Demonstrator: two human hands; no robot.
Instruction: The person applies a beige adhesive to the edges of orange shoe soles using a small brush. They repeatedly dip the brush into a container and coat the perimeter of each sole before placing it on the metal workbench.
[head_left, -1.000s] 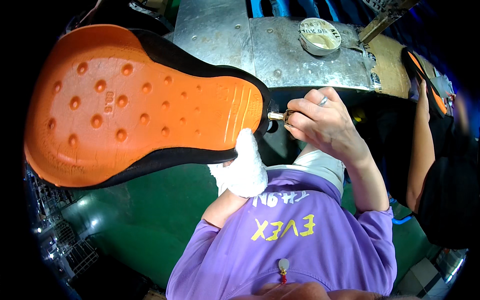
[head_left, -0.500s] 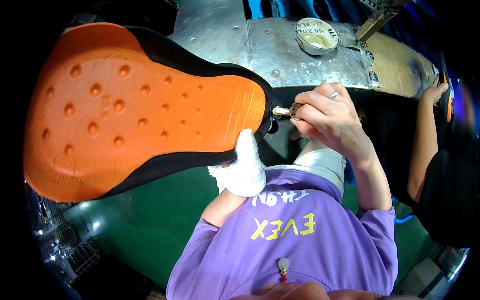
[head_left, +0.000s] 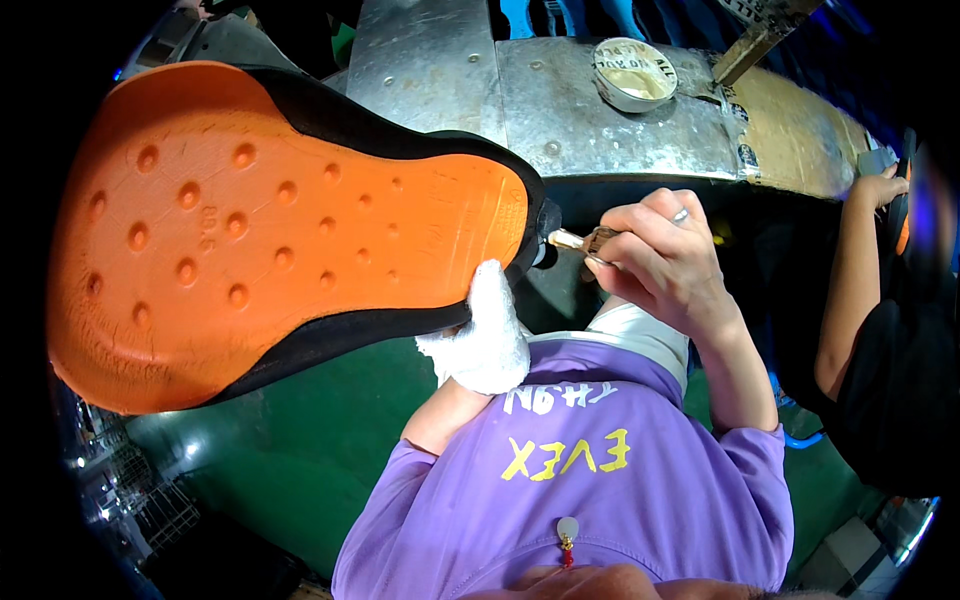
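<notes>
A large shoe with an orange, dimpled sole and black edges fills the left side, sole facing me. Its wide end is at the far left, and its narrow end points right. My left hand, in a white glove, is closed on the shoe's lower edge near the narrow end; the shoe hides most of its fingers. My bare right hand, with a ring on one finger, pinches a small brush-like tool with a pale tip. That tip is close beside the dark piece at the narrow end; I cannot tell whether they touch.
Beyond my hands runs a metal-topped bench bearing a white bowl of pale paste. A post rises near brown cardboard. At right, another person's arm reaches to a black-and-orange item. Wire racks stand lower left.
My right hand and the tool have moved slightly down and right. The shoe has shifted slightly, its wide end a little lower. At right, the other person's hand has moved a little.
</notes>
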